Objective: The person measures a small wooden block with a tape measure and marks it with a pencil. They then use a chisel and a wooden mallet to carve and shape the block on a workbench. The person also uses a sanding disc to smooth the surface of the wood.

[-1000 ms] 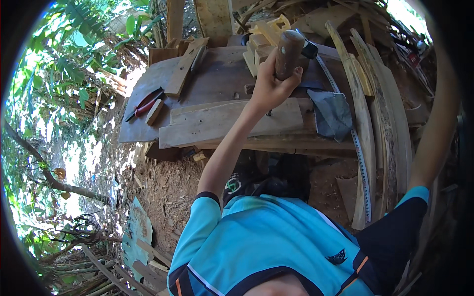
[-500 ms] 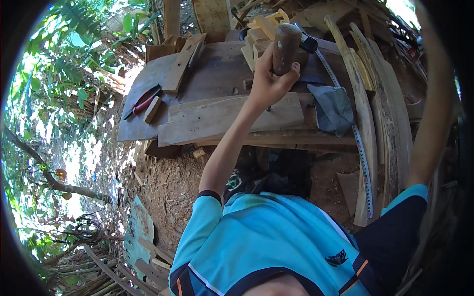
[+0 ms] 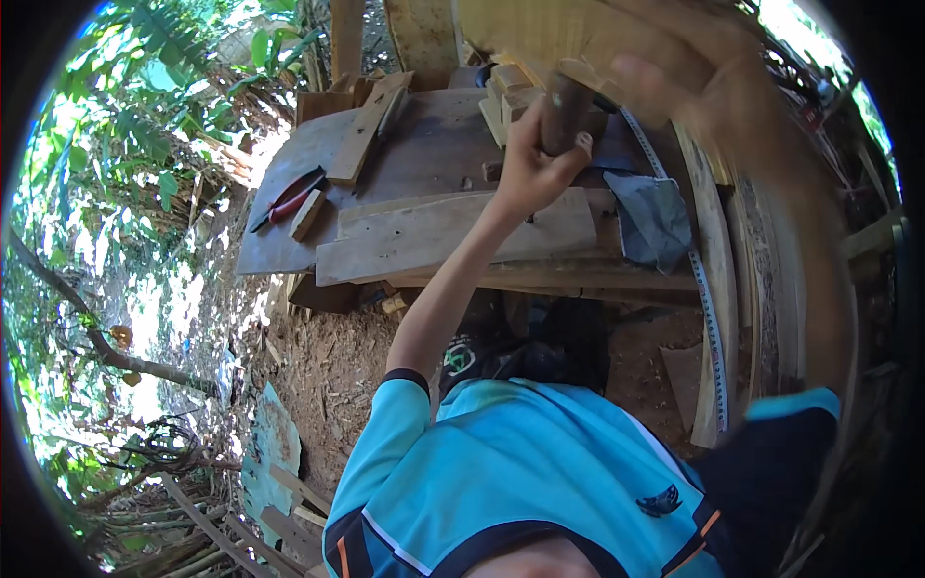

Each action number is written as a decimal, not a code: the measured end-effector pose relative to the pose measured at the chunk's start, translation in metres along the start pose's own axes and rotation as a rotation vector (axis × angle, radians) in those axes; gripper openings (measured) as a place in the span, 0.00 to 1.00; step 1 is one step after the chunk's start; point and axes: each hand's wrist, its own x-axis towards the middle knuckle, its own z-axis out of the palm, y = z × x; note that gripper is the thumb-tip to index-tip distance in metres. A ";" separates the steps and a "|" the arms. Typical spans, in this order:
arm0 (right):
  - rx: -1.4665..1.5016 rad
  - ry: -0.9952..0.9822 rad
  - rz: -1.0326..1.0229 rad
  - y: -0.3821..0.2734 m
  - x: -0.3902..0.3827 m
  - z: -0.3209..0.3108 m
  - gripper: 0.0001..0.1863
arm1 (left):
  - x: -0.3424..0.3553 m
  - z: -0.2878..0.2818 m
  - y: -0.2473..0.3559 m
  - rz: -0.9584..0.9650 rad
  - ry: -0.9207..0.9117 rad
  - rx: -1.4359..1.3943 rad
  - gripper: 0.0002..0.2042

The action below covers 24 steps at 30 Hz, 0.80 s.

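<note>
The left hand [image 3: 535,173] is keeping its grip wrapped around a dark wooden handle [image 3: 564,114], upright over the far side of the worktop [image 3: 424,164]. New since a moment ago, the right hand [image 3: 713,87] is sweeping in blurred just right of that grip, fingers spread, holding nothing

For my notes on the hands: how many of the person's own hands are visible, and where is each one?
2. The left hand grips a dark wooden handle above the workbench. The right hand is raised at the upper right, blurred; what it holds cannot be told.
</note>
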 end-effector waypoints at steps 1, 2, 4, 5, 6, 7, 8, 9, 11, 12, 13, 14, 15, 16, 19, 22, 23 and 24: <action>0.078 -0.246 0.182 -0.018 -0.004 -0.008 0.20 | -0.001 -0.002 0.003 0.013 -0.006 0.019 0.08; 0.152 -0.319 0.299 -0.025 -0.006 -0.008 0.20 | -0.002 -0.003 0.003 0.026 -0.010 0.040 0.08; 0.280 -0.272 0.496 -0.026 -0.022 0.000 0.19 | 0.000 -0.006 0.003 0.028 -0.016 0.054 0.08; 0.342 -0.163 0.567 -0.020 -0.036 0.007 0.19 | 0.001 -0.006 0.005 0.011 -0.029 0.046 0.08; 0.398 -0.059 0.645 -0.016 -0.055 0.015 0.18 | -0.001 -0.008 0.007 -0.012 -0.044 0.029 0.08; 0.441 0.046 0.726 -0.014 -0.076 0.021 0.18 | 0.001 -0.008 0.011 -0.031 -0.113 -0.032 0.07; 0.452 0.092 0.820 -0.012 -0.096 0.026 0.18 | 0.008 -0.007 0.015 -0.083 -0.220 -0.127 0.07; 0.489 0.142 0.910 -0.009 -0.116 0.035 0.18 | 0.014 -0.012 0.020 -0.134 -0.313 -0.201 0.07; 0.604 0.105 1.180 -0.016 -0.153 0.057 0.20 | 0.029 -0.014 0.034 -0.237 -0.450 -0.353 0.07; 0.717 0.082 1.344 -0.023 -0.167 0.071 0.21 | 0.038 -0.013 0.045 -0.291 -0.483 -0.418 0.07; 0.781 0.129 1.446 -0.030 -0.182 0.083 0.22 | 0.045 -0.009 0.050 -0.346 -0.536 -0.499 0.08; 0.858 0.174 1.548 -0.037 -0.190 0.098 0.23 | 0.047 -0.009 0.049 -0.309 -0.537 -0.445 0.08; 0.907 0.181 1.557 -0.045 -0.190 0.109 0.23 | 0.048 -0.011 0.046 -0.278 -0.533 -0.394 0.09; 0.958 0.190 1.573 -0.055 -0.191 0.120 0.24 | 0.046 -0.012 0.044 -0.255 -0.530 -0.343 0.10; 0.688 0.022 1.355 -0.060 -0.213 0.149 0.24 | 0.029 -0.012 0.057 -0.240 -0.393 -0.323 0.12; 0.504 0.022 1.201 -0.061 -0.222 0.156 0.23 | 0.025 -0.014 0.056 -0.051 -0.387 -0.299 0.11; 0.477 0.022 1.190 -0.061 -0.223 0.156 0.22 | 0.024 -0.018 0.053 -0.096 -0.349 -0.334 0.09; 0.449 0.024 1.175 -0.062 -0.221 0.157 0.22 | 0.026 -0.024 0.051 -0.080 -0.374 -0.332 0.11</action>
